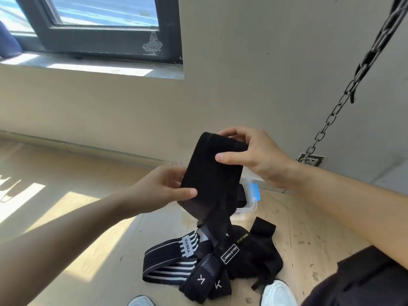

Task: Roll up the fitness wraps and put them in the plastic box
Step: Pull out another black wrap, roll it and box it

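Note:
I hold a wide black fitness wrap (pixel 213 173) up in front of me, its loose end trailing down toward the floor. My left hand (pixel 164 186) pinches its lower left edge with thumb on the front. My right hand (pixel 249 154) grips its upper right corner, thumb across the front. Behind and below the wrap sits the clear plastic box (pixel 250 200) with a blue latch; something black lies inside it. A heap of black wraps (pixel 223 257), some with white stripes and labels, lies on the floor below.
The wooden floor (pixel 88 217) has bright sun patches at left. A beige wall with a window (pixel 99 23) stands ahead. A metal chain (pixel 344 96) hangs diagonally at right. My white shoes (pixel 278 292) stand at the heap's near edge.

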Demonstrator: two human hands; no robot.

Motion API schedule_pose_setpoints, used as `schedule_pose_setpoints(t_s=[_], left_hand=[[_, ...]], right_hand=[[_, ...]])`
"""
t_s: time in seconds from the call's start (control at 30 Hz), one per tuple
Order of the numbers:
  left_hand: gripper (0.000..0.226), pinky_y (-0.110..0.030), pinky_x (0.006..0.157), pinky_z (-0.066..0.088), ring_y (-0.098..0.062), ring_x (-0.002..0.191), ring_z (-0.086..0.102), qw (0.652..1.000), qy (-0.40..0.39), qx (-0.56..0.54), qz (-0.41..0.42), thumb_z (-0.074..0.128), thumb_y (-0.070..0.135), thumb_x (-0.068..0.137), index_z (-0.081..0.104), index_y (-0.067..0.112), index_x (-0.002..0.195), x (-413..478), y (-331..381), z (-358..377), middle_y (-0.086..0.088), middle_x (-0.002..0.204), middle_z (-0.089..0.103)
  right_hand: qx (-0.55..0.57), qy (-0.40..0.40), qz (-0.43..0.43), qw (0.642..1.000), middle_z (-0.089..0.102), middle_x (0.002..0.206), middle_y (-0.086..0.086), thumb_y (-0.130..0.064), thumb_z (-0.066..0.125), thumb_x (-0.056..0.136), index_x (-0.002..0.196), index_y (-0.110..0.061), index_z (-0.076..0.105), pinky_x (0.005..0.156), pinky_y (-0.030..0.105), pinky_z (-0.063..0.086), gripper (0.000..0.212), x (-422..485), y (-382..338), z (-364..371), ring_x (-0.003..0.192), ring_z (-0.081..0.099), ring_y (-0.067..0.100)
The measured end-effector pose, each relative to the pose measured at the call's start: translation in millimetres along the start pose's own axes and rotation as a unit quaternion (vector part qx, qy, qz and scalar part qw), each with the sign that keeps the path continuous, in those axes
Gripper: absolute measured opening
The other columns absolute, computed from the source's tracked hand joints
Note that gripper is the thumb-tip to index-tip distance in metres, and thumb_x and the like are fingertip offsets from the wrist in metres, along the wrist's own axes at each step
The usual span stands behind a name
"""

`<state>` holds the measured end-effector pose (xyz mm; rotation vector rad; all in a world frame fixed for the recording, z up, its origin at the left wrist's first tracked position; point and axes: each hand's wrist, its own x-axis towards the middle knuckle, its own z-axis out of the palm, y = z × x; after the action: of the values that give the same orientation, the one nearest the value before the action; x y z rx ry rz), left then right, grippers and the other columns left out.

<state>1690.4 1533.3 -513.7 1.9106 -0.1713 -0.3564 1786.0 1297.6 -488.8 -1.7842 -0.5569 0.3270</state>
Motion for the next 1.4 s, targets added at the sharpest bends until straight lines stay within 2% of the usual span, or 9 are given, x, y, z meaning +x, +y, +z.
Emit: schedule_pose_setpoints(t_s=[0.17, 0.43, 0.57, 0.73, 0.83, 1.0, 1.17, 1.3, 1.4], left_hand=[[0.022, -0.054, 0.095, 0.057, -0.029, 0.102, 0.074, 0.996, 0.061, 0.060, 0.012, 0.066, 0.002, 0.097, 0.075, 0.011, 0.116, -2.1, 4.9, -2.6, -0.007, 0.107, 0.079], [0.012, -0.043, 0.085, 0.061, -0.032, 0.095, 0.075, 0.993, 0.108, -0.005, 0.041, 0.070, 0.007, 0.093, 0.074, 0.004, 0.104, -6.8, 23.2, -0.4, -0.013, 0.096, 0.078], [0.013, -0.022, 0.069, 0.056, -0.018, 0.082, 0.075, 0.987, 0.143, -0.069, 0.036, 0.068, 0.008, 0.094, 0.073, 0.005, 0.105, -5.9, 28.7, 5.0, -0.010, 0.093, 0.079], [0.015, -0.026, 0.063, 0.053, -0.010, 0.070, 0.066, 0.972, 0.232, -0.020, 0.031, 0.079, 0.021, 0.088, 0.069, 0.010, 0.087, -2.7, 30.5, -0.4, 0.001, 0.076, 0.073], [0.045, -0.026, 0.071, 0.055, -0.007, 0.082, 0.068, 0.951, 0.299, 0.063, 0.050, 0.091, 0.044, 0.065, 0.063, 0.022, 0.093, -2.3, 22.0, -7.9, 0.009, 0.089, 0.070], [0.078, -0.035, 0.102, 0.053, -0.010, 0.121, 0.063, 0.975, 0.151, 0.112, 0.116, 0.093, 0.035, 0.069, 0.054, 0.038, 0.136, -5.1, 16.9, -3.9, 0.015, 0.130, 0.063], [0.046, -0.035, 0.082, 0.062, -0.023, 0.085, 0.073, 0.978, 0.171, 0.038, 0.114, 0.079, -0.003, 0.084, 0.062, 0.021, 0.120, -1.0, 21.2, 6.7, -0.005, 0.098, 0.072], [0.031, -0.028, 0.068, 0.058, -0.022, 0.078, 0.074, 0.976, 0.193, -0.047, 0.091, 0.074, -0.002, 0.088, 0.065, 0.013, 0.113, 0.0, 23.2, 7.4, -0.011, 0.094, 0.073], [0.019, -0.029, 0.065, 0.059, -0.022, 0.078, 0.075, 0.971, 0.214, -0.084, 0.067, 0.070, 0.006, 0.093, 0.067, 0.008, 0.111, 2.0, 25.7, 6.6, -0.012, 0.092, 0.076]], right_hand=[[-0.050, 0.002, 0.007, 0.999, 0.074, 0.103, -0.002, -0.026, 0.084, 0.082, 0.109, -0.024, 0.070, 0.096, 0.037, 0.056, 0.031, 4.5, 2.9, -12.1, 0.097, 0.071, 0.012], [-0.061, -0.183, 0.090, 0.977, 0.071, 0.121, -0.007, -0.055, 0.073, 0.081, 0.125, -0.032, 0.064, 0.101, 0.039, 0.054, 0.051, -3.2, -1.6, -7.1, 0.111, 0.068, 0.010], [-0.025, -0.163, 0.047, 0.985, 0.068, 0.117, 0.001, -0.022, 0.087, 0.075, 0.124, -0.023, 0.062, 0.089, 0.040, 0.061, 0.055, -11.6, -2.5, 8.0, 0.102, 0.072, 0.024], [0.011, -0.066, -0.001, 0.998, 0.076, 0.098, 0.012, -0.006, 0.076, 0.088, 0.111, -0.012, 0.059, 0.080, 0.041, 0.062, 0.029, -10.0, -0.3, 18.8, 0.091, 0.074, 0.032], [0.043, -0.052, 0.012, 0.998, 0.076, 0.100, 0.017, -0.007, 0.069, 0.093, 0.111, -0.005, 0.062, 0.084, 0.036, 0.061, 0.019, -9.4, -0.9, 18.7, 0.090, 0.075, 0.025], [0.088, -0.057, 0.043, 0.994, 0.076, 0.103, 0.009, -0.021, 0.057, 0.102, 0.116, -0.002, 0.069, 0.080, 0.028, 0.060, 0.027, -6.1, -1.5, 22.8, 0.091, 0.073, 0.016], [0.082, -0.078, 0.081, 0.990, 0.077, 0.106, 0.010, -0.040, 0.049, 0.102, 0.115, -0.006, 0.072, 0.085, 0.032, 0.059, 0.043, -6.8, -4.1, 24.3, 0.095, 0.074, 0.019], [0.084, -0.071, 0.078, 0.991, 0.074, 0.113, 0.005, -0.045, 0.065, 0.091, 0.124, -0.013, 0.064, 0.082, 0.034, 0.060, 0.046, -5.3, -6.6, 22.7, 0.100, 0.073, 0.018], [0.039, -0.083, 0.023, 0.996, 0.062, 0.128, -0.003, -0.027, 0.085, 0.078, 0.138, -0.028, 0.052, 0.087, 0.038, 0.061, 0.069, -5.6, -4.8, 15.9, 0.107, 0.070, 0.018]])
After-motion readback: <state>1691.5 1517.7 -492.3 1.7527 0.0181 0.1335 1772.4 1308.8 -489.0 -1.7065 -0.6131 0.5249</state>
